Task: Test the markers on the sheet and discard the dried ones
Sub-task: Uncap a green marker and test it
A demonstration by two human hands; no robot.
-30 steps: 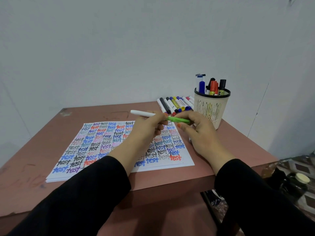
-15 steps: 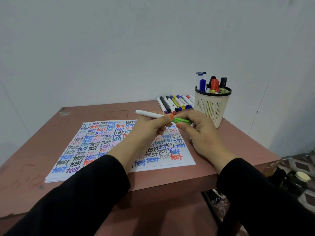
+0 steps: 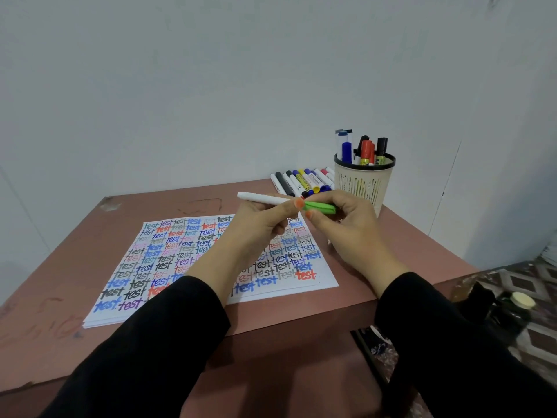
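Marker (image 3: pixel 268 199), white-barrelled with a green cap (image 3: pixel 320 207), sits in both our hands just above the centre of the frame, in line with the upper right corner of the sheet (image 3: pixel 168 254). Its long axis runs almost level across the picture, the bare white end pointing to frame left and the cap to frame right. Our left hand (image 3: pixel 262 221) pinches the barrel, and our right hand (image 3: pixel 352 227) is curled round the cap. Beyond them a row of markers (image 3: pixel 301 182) lies beside the cup (image 3: pixel 364 184), near the right edge of the table (image 3: pixel 90 236). Bare tabletop shows left of the sheet and along the near edge.
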